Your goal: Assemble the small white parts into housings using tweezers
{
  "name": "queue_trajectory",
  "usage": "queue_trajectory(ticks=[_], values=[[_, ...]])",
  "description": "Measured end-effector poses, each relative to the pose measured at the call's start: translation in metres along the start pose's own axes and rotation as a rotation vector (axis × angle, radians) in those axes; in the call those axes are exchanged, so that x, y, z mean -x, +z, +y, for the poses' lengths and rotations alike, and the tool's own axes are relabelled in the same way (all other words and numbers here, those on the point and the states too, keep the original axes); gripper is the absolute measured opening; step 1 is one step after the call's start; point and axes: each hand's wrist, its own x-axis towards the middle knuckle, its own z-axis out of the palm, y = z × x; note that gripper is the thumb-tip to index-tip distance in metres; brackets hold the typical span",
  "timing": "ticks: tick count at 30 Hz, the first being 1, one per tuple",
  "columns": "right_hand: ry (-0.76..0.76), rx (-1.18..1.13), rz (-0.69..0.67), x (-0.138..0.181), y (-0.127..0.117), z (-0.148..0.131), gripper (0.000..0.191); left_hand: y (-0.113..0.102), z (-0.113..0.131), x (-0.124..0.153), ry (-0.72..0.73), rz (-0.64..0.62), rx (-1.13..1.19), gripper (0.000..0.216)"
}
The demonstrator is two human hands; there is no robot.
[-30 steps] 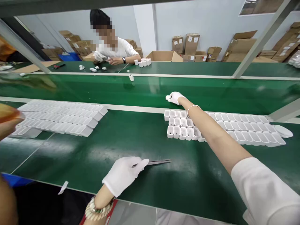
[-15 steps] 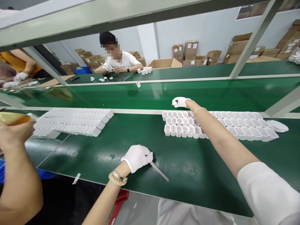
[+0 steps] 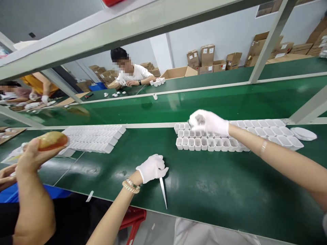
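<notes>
My left hand (image 3: 153, 169), in a white glove, hovers above the green table with its fingers closed. From it a narrow white strip (image 3: 163, 195) hangs down, tapering to a point; its material is unclear. My gloved right hand (image 3: 208, 121) is over the back row of small white square cups (image 3: 191, 144), fingers curled and smeared by motion. Something small and dark shows at its fingertips, too blurred to name. The cups stand open side up in several rows, some with small dark dots inside. The hand hides part of the back rows.
A second block of white cups (image 3: 89, 139) stands at the left. Beside me a person's bare hand (image 3: 30, 154) holds a yellow-orange object (image 3: 53, 140). A white lid-like oval (image 3: 303, 133) lies right. Across the green belt (image 3: 230, 103), a co-worker (image 3: 133, 71) handles small white parts. Metal posts (image 3: 268, 41) frame the bench.
My right hand has come back from above the belt to over the cups. The strip in my left hand has swung from slanting right to hanging nearly straight down. The neighbour's arm has moved right.
</notes>
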Motion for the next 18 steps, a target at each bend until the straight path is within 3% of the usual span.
queue_trajectory(ticks=[4, 6, 8, 13, 18], values=[[0.122, -0.134, -0.409, 0.083, 0.037, -0.004, 0.063, -0.004, 0.003, 0.004, -0.059, 0.064, 0.045, 0.047], [0.148, -0.075, -0.493, 0.112, 0.052, 0.003, 0.052, -0.004, 0.006, 0.005, -0.079, 0.068, 0.059, 0.038], [0.198, -0.104, -0.501, 0.127, 0.062, 0.014, 0.046, -0.004, 0.009, 0.004, -0.080, 0.054, 0.062, 0.030], [0.344, -0.471, -0.436, 0.128, 0.070, 0.033, 0.050, -0.014, 0.023, 0.006, -0.064, 0.016, 0.070, 0.032], [0.382, -0.640, -0.423, 0.125, 0.068, 0.038, 0.056, -0.067, 0.038, 0.044, -0.065, 0.002, 0.088, 0.032]])
